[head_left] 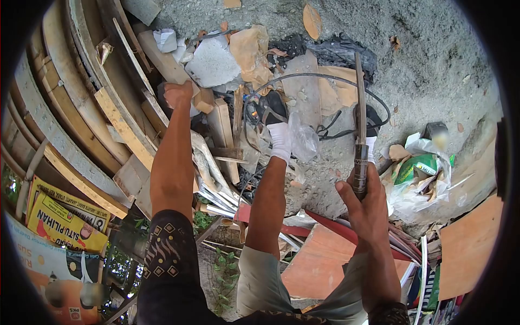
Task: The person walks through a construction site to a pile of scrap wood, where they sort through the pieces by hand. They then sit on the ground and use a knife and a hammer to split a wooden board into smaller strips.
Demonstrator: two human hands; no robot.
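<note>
My right hand (368,203) is wrapped round the dark handle of a long machete (361,108), whose narrow blade points away from me over my right foot. At the upper left, my left hand (179,95) is closed in a fist at a wooden block (165,59) beside the stacked planks. What its fingers grip is hidden. Below it, a shorter wood piece (221,122) lies among scraps.
Curved planks (81,97) fill the left side, with yellow and blue banners (67,216) below. A black cable (319,76) loops around my feet. Plastic rubbish (420,168) lies right, near plywood sheets (470,246). A concrete chunk (213,62) lies ahead.
</note>
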